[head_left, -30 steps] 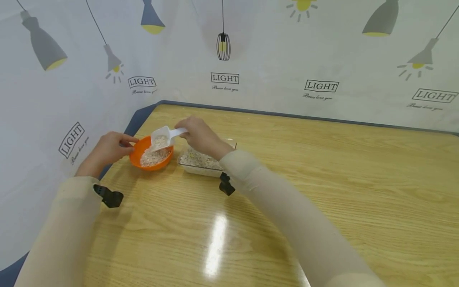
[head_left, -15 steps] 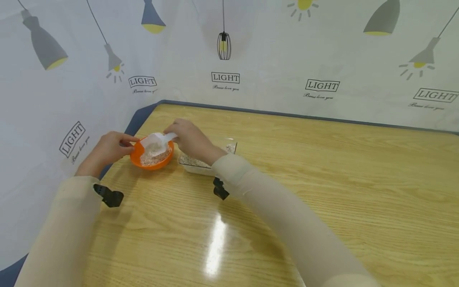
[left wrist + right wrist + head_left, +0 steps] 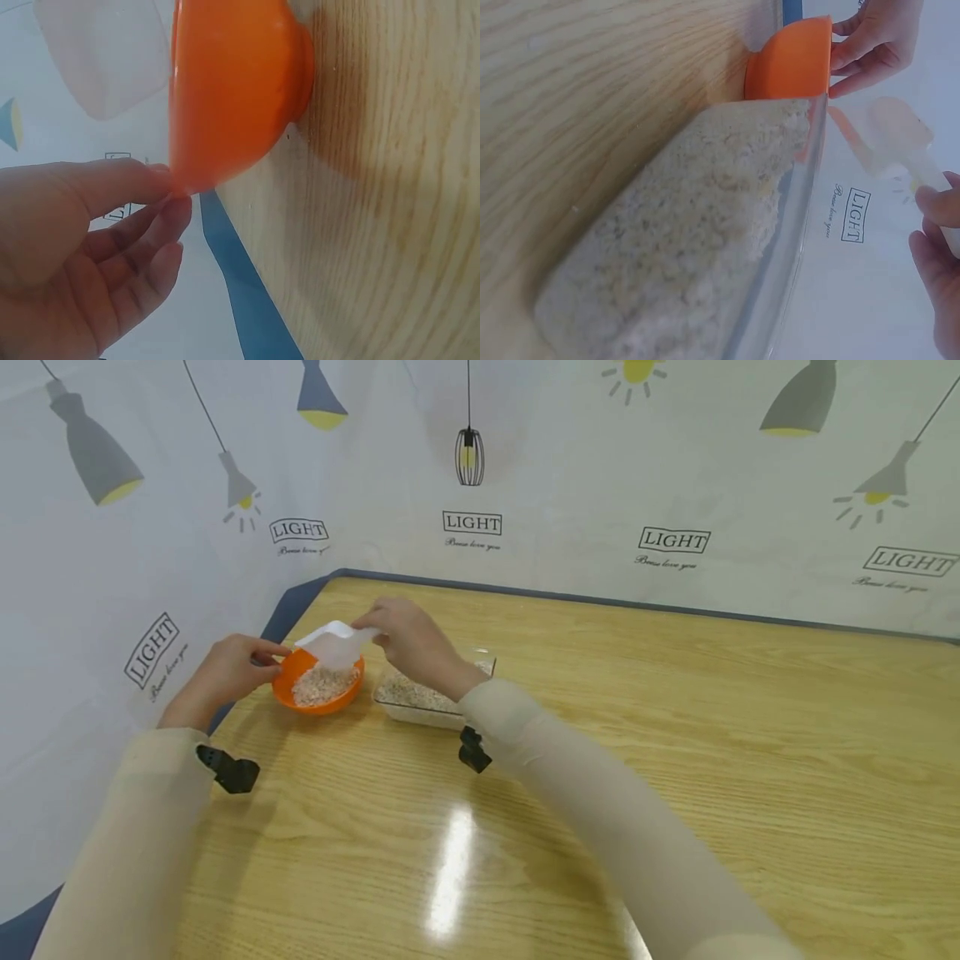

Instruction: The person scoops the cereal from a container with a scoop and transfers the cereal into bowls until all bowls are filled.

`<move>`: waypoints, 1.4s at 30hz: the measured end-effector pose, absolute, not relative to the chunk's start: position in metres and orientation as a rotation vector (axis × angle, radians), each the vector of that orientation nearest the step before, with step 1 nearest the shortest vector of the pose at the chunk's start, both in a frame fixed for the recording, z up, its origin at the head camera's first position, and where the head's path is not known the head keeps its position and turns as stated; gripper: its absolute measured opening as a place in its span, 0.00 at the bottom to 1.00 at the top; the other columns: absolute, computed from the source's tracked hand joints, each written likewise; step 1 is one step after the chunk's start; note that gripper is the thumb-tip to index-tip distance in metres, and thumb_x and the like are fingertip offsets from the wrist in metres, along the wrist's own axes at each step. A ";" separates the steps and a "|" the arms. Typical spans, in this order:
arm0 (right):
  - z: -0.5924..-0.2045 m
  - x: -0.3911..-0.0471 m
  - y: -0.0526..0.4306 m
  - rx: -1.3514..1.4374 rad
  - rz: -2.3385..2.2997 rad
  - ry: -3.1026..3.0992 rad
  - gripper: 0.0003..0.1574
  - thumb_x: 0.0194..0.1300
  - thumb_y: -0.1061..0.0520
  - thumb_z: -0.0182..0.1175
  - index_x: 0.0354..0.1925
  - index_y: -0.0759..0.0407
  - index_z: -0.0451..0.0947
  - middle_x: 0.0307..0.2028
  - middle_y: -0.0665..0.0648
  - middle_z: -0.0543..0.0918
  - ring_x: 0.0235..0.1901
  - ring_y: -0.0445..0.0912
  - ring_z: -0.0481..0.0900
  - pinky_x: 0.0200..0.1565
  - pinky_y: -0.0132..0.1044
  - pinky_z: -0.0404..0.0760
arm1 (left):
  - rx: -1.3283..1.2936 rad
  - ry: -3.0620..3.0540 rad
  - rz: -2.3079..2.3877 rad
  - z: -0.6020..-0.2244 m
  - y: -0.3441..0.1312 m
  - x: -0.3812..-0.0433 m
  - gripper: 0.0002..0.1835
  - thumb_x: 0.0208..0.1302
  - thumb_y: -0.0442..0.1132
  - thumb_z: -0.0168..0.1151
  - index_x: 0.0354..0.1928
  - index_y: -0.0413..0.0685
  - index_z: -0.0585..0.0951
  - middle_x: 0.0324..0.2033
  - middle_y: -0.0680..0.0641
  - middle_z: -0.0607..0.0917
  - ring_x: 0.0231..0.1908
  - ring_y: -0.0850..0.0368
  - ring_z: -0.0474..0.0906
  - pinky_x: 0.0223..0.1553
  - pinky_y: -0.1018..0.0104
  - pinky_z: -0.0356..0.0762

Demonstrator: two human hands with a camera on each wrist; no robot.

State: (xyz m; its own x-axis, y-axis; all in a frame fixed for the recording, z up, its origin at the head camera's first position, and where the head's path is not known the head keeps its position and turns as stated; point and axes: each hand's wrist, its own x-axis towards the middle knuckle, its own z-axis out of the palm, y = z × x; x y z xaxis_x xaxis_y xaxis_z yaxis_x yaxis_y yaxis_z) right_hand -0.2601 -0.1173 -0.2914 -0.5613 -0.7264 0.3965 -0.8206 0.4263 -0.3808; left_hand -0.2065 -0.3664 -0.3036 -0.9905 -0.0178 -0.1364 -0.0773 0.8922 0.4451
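An orange bowl (image 3: 315,706) stands at the table's far left, partly filled with pale oat flakes (image 3: 324,685). My left hand (image 3: 234,670) pinches its rim between thumb and fingertips, as the left wrist view shows up close on the bowl (image 3: 232,90). With my right hand (image 3: 408,639) I grip the handle of a white scoop (image 3: 337,643), which is tipped over the bowl with its underside showing. In the right wrist view the scoop (image 3: 900,127) is above the bowl's rim. A clear rectangular container (image 3: 420,714) full of flakes sits right of the bowl, beneath my right wrist.
The wooden table (image 3: 675,735) runs on to the right. A patterned fabric backdrop (image 3: 555,460) rises behind it and along the left side, close to the left hand. Small black cameras (image 3: 236,774) hang at both wrists.
The scoop, holding flakes a second ago, swung down left over the bowl and turned over; now it is lifted slightly back to the right, tipped. The left hand and bowl stay put.
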 end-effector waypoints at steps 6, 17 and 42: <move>-0.290 -0.264 -0.103 1.341 0.925 -2.489 0.18 0.60 0.67 0.58 0.50 0.62 0.78 0.45 0.56 0.80 0.46 0.47 0.75 0.50 0.28 0.69 | -0.122 2.950 0.712 -0.306 -0.365 -0.206 0.19 0.64 0.34 0.53 0.54 0.31 0.73 0.45 0.31 0.75 0.42 0.40 0.71 0.41 0.50 0.73; -0.283 -0.269 -0.066 1.338 1.066 -2.485 0.17 0.61 0.64 0.58 0.50 0.65 0.77 0.45 0.59 0.79 0.44 0.48 0.75 0.43 0.26 0.73 | -0.082 2.985 0.726 -0.297 -0.350 -0.207 0.19 0.65 0.35 0.52 0.54 0.31 0.73 0.46 0.31 0.75 0.43 0.39 0.71 0.42 0.49 0.73; -0.287 -0.270 0.019 1.478 0.793 -2.619 0.15 0.64 0.63 0.54 0.48 0.71 0.76 0.42 0.63 0.79 0.42 0.52 0.75 0.46 0.41 0.73 | 0.377 2.925 0.708 -0.300 -0.265 -0.216 0.16 0.61 0.34 0.56 0.49 0.31 0.78 0.37 0.38 0.81 0.38 0.45 0.76 0.42 0.52 0.73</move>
State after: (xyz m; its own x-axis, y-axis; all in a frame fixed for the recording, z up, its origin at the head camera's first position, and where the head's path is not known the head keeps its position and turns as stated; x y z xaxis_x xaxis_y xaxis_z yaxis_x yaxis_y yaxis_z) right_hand -0.2703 0.0192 -0.2874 -0.5478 -0.7921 0.2691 -0.8083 0.4182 -0.4144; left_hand -0.2163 -0.2650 -0.2997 -0.9633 0.2644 -0.0463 0.2140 0.8606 0.4621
